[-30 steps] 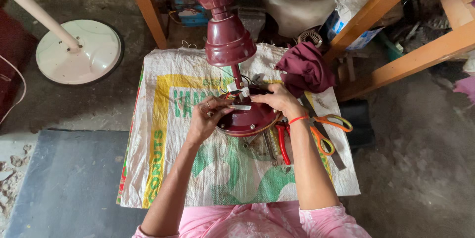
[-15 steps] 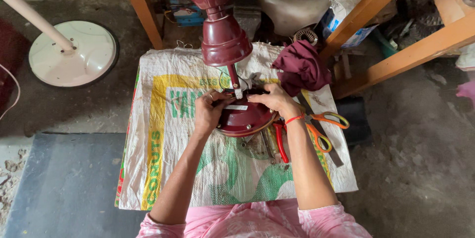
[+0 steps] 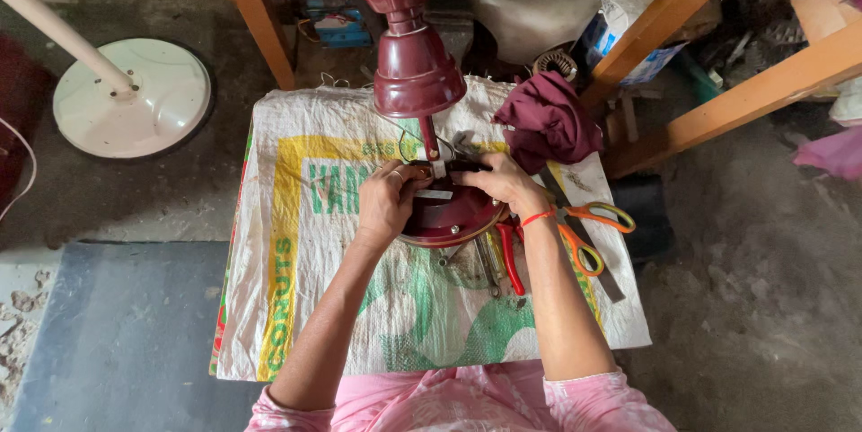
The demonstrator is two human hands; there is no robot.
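A round maroon motor housing [image 3: 449,216] lies on a printed woven sack [image 3: 359,306]. My left hand [image 3: 386,203] grips its left rim. My right hand [image 3: 496,182] holds its upper right edge, fingers pinching near the thin rod and wires at the top. A maroon cone-shaped cover [image 3: 416,73] on the rod rises above the housing toward the camera. A red thread band circles my right wrist.
Orange-handled scissors [image 3: 588,234] and red-handled pliers [image 3: 509,257] lie right of the housing, with a maroon cloth [image 3: 548,122] behind. A white round stand base [image 3: 135,95] sits on the floor at left. Orange wooden frame legs [image 3: 745,95] and clutter stand at the back.
Both hands have shifted slightly on the housing, the left hand closing tighter on its rim. The view has drifted a little.
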